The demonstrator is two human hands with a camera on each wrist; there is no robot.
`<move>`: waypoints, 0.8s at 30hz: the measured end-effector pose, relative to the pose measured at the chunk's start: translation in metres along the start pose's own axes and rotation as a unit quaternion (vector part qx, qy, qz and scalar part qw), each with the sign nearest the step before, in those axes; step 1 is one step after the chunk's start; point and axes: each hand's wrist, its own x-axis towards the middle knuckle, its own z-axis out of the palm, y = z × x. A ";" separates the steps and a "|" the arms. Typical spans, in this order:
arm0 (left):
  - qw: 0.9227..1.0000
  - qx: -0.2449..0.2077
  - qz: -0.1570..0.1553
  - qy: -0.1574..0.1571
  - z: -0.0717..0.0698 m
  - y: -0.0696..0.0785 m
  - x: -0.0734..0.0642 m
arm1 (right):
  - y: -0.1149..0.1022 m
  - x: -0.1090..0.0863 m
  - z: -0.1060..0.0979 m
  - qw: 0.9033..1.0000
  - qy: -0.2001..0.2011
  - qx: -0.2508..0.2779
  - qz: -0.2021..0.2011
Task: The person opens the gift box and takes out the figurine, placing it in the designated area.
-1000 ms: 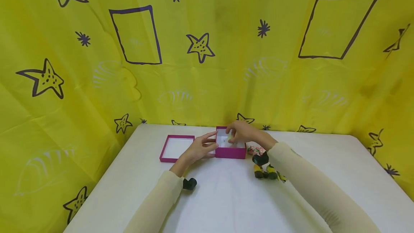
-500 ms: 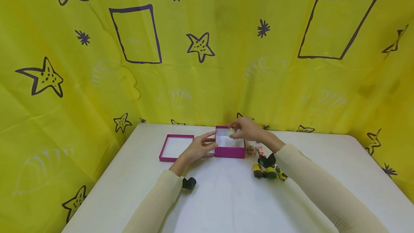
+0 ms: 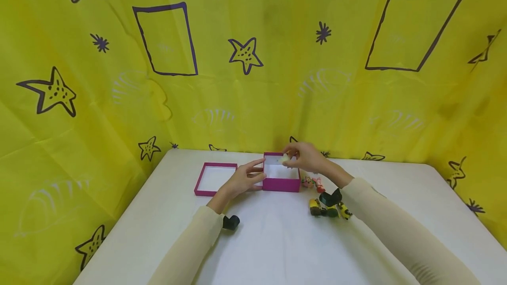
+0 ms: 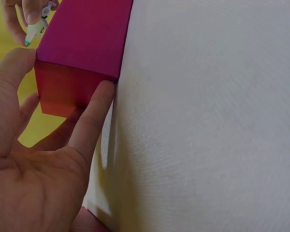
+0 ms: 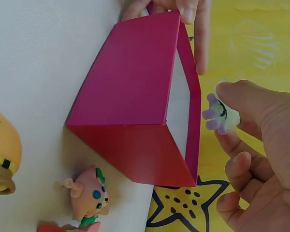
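Note:
My right hand [image 3: 308, 158] pinches a small pale toy figurine [image 5: 229, 116] with purple bits between thumb and forefinger. It holds the figurine up at the right part of the open magenta box [image 3: 281, 185], whose inside is white. In the left wrist view the figurine [image 4: 37, 30] shows a green-blue tip. My left hand [image 3: 242, 179] presses spread fingers against the box's left side, thumb by the upper edge and another finger [image 4: 94, 116] at the bottom corner. A pink pig-like figurine [image 5: 89, 193] with green and blue spots lies beside the box's right side.
The magenta-rimmed lid [image 3: 217, 179] lies white side up, left of the box. Right of the box are a red-and-pink figurine [image 3: 319, 184] and several yellow and dark figurines [image 3: 314, 207] nearer the front. A yellow patterned curtain [image 3: 253, 96] hangs behind the white table [image 3: 269, 241].
My right hand has come up from inside the box, moving slightly right with the pale figurine between its fingertips. The left hand stays against the box.

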 end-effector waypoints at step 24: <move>1.000 0.005 -0.006 0.000 -0.002 0.001 0.001 | 0.030 -0.038 -0.020 0.999 0.023 0.011 0.038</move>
